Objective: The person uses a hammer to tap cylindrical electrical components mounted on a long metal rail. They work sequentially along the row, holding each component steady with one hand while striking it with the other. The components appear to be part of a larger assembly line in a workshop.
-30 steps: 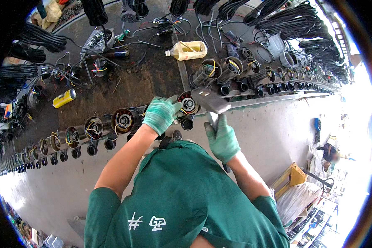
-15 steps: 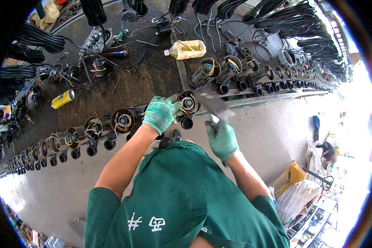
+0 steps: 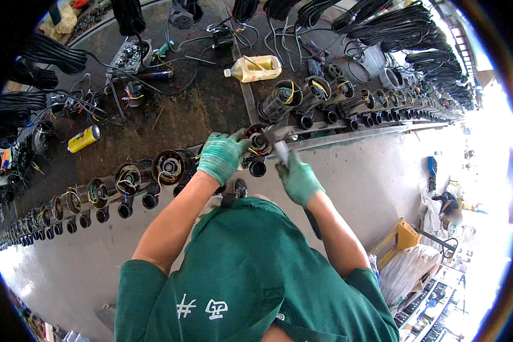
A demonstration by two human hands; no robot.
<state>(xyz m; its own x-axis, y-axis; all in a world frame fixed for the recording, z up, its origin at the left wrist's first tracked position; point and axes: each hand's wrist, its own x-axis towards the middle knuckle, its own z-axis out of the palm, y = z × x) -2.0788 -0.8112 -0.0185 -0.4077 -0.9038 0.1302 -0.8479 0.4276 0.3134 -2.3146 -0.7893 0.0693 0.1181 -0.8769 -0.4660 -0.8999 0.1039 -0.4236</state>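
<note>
My left hand [image 3: 221, 155], in a green and white knit glove, grips the near-left side of a round dark motor housing [image 3: 260, 149] at the bench edge. Inside the housing show a coil ring, a central shaft part and thin coloured wires. In my gloved right hand [image 3: 300, 181] is a hammer [image 3: 281, 150], closed round its dark handle. The hammer's head lies over the middle of the housing; whether it touches cannot be made out. A short black pipe stub [image 3: 257, 168] sticks out below the housing.
Similar housings [image 3: 169, 165] line the bench edge on both sides. On the dark bench [image 3: 171, 117] lie a yellow can [image 3: 84, 138], a plastic bottle of yellowish liquid [image 3: 255, 68] and loose wires. Coiled black cables [image 3: 399, 28] surround the far side. A person [image 3: 448, 202] is at far right.
The hammer has swung down and left onto the housing, its head no longer blurred. My right hand moved slightly left and up; my left hand kept its hold.
</note>
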